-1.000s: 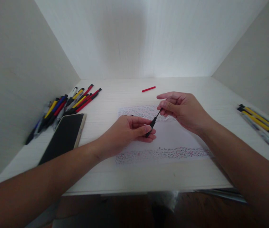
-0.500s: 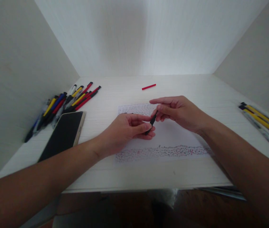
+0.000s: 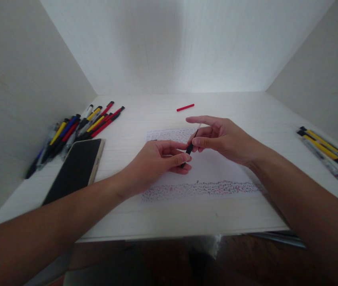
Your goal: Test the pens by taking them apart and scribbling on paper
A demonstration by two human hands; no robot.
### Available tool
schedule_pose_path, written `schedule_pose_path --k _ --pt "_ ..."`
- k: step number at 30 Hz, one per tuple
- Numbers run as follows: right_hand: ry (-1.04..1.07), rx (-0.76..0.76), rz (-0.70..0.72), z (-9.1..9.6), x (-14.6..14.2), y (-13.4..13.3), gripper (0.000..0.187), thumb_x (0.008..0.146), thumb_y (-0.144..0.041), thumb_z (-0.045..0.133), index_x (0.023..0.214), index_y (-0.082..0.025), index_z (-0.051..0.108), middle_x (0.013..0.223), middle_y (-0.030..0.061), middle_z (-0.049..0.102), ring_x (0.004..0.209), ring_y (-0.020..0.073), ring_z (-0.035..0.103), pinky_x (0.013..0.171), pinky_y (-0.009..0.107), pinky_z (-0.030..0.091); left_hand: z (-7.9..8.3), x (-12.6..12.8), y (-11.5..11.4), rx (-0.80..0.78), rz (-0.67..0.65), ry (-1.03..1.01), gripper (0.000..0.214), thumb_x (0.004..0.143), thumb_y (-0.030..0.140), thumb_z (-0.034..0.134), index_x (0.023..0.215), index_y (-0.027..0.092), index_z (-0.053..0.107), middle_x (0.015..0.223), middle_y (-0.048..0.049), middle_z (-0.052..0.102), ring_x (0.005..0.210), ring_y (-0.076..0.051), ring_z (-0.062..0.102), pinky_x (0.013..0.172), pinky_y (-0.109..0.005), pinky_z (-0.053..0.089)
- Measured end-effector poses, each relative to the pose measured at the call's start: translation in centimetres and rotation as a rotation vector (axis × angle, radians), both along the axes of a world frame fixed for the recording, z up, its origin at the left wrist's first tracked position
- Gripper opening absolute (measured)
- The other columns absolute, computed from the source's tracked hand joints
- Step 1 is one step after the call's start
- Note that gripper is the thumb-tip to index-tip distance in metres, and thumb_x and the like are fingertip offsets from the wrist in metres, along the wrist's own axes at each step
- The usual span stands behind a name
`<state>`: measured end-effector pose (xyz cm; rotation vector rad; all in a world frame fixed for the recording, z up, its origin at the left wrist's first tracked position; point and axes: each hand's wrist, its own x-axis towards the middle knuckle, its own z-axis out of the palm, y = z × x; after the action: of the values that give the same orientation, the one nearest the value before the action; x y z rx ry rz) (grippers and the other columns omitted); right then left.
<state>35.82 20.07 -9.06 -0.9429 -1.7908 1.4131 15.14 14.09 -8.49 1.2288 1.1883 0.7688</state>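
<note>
Head | left hand point(image 3: 160, 161), right hand point(image 3: 223, 140): pinching 1 black pen part point(image 3: 189, 149) | 1 red tube point(image 3: 185, 107) | 1 phone point(image 3: 74, 169)

Sheet of paper point(image 3: 219, 167): one. Over the sheet: two hands, one left hand point(image 3: 164, 159), one right hand point(image 3: 219, 139); between them, one slim black pen piece point(image 3: 189, 149). Beyond the sheet's far edge: one red tube point(image 3: 185, 107). Left of the sheet: one phone point(image 3: 73, 169), plus a pile of pens point(image 3: 99, 123), at least ten, three showing yellow; overlap and blur bar an exact tally. Well right of the sheet: three pens, being two yellow-and-black pens point(image 3: 325, 149) and one clear pen point(image 3: 325, 162).
</note>
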Motion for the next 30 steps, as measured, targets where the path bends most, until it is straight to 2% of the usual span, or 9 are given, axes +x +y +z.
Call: schedule_pose_path --k 5,10,14,21,27,30 --pt "0.016 0.008 -0.062 0.1 -0.1 0.0 0.060 0.077 -0.024 0.080 0.134 -0.024 0.061 0.086 0.0054 0.074 0.077 0.0205 0.069 0.075 0.039 0.058 -0.3 -0.4 0.0 0.153 -0.055 0.052 0.036 0.083 0.017 0.073 0.118 0.018 0.071 0.093 -0.0052 0.076 0.071 -0.013 0.070 0.069 -0.025 0.059" --pt "0.015 0.028 -0.061 0.2 0.2 0.2 0.064 0.076 -0.025 0.082 0.136 -0.023 0.059 0.084 0.0044 0.073 0.072 0.0183 0.067 0.071 0.037 0.058 -0.8 -0.8 0.2 0.314 -0.133 0.101 0.055 0.082 0.019 0.075 0.135 0.023 0.062 0.102 -0.0054 0.076 0.082 -0.015 0.071 0.076 -0.026 0.058" --pt "0.001 0.045 -0.067 0.2 0.1 0.2 0.069 0.074 -0.026 0.083 0.137 -0.021 0.058 0.081 0.0037 0.072 0.069 0.0178 0.066 0.069 0.038 0.058 -1.1 -1.1 0.2 0.440 -0.154 0.169 0.047 0.084 0.023 0.073 0.131 0.026 0.066 0.109 -0.0050 0.075 0.085 -0.015 0.071 0.077 -0.025 0.058" --pt "0.005 0.057 -0.095 0.3 -0.4 -0.2 0.063 0.073 -0.026 0.083 0.132 -0.019 0.061 0.081 0.0034 0.072 0.069 0.0176 0.067 0.072 0.039 0.058 -1.0 -1.3 0.2 0.501 -0.081 0.176 0.041 0.081 0.030 0.076 0.121 0.019 0.072 0.103 -0.0077 0.077 0.082 -0.017 0.072 0.076 -0.028 0.059" --pt "-0.005 0.048 -0.091 0.2 -0.8 -0.5 0.069 0.076 -0.028 0.082 0.139 -0.021 0.055 0.082 0.0032 0.072 0.070 0.0187 0.068 0.072 0.039 0.059 -0.7 -1.4 0.0 0.642 -0.040 0.365 0.032 0.082 0.031 0.072 0.112 0.019 0.074 0.086 -0.0042 0.076 0.070 -0.014 0.068 0.068 -0.026 0.055" --pt "-0.039 0.109 -0.089 0.1 -0.2 0.1 0.071 0.079 -0.031 0.079 0.144 -0.024 0.051 0.088 0.0049 0.073 0.077 0.0209 0.070 0.071 0.039 0.059 -1.0 -1.6 0.3 0.757 -0.010 0.504 0.025 0.085 0.030 0.066 0.106 0.020 0.074 0.078 -0.0011 0.073 0.066 -0.013 0.064 0.067 -0.026 0.052"
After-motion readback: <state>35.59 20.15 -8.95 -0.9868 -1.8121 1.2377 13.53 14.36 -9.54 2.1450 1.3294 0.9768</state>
